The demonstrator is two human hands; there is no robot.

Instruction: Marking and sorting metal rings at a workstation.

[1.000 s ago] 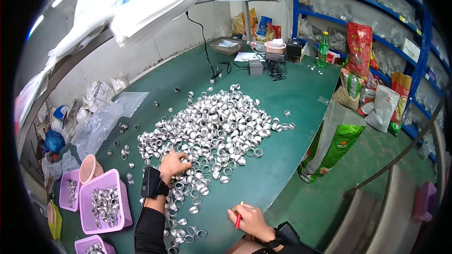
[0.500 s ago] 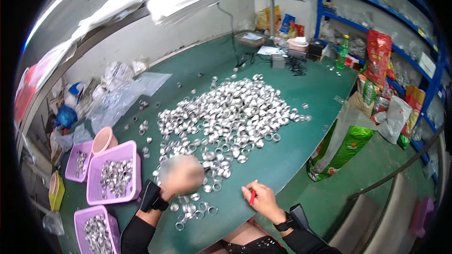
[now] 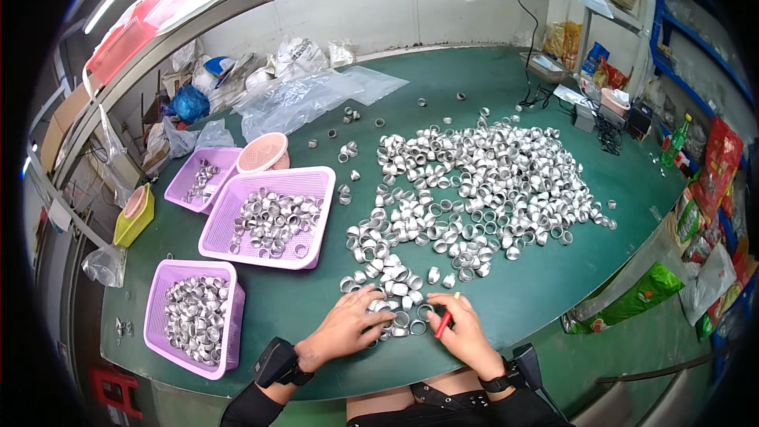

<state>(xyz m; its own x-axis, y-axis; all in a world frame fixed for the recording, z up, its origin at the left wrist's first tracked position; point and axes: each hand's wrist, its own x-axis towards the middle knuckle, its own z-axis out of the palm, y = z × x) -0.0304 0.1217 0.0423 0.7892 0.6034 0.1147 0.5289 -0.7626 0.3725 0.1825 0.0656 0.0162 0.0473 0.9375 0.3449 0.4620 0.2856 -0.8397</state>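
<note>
Two hands lie low in the frame at the near edge of the green table point(image 3: 553, 285). Left hand point(image 3: 348, 326) is flat, palm down, fingers spread over a small cluster of metal rings point(image 3: 393, 318) just below centre, touching them. Right hand point(image 3: 462, 328) is curled, pinching a red pen point(image 3: 443, 323) between thumb and fingers, its tip slanting up toward the same rings. Both wrists wear dark bands.

Half a second ago the hands were well apart, the right one off toward the lower right; now they sit close together with the rings between them, and the view has swung so the baskets show fuller at left.

Counted: three purple baskets point(image 3: 312, 182) at left, each holding rings; one pink bowl point(image 3: 263, 152) behind them; one yellow bin point(image 3: 134, 217) at far left. The big heap of rings point(image 3: 482, 182) fills the middle, far too many to count
</note>
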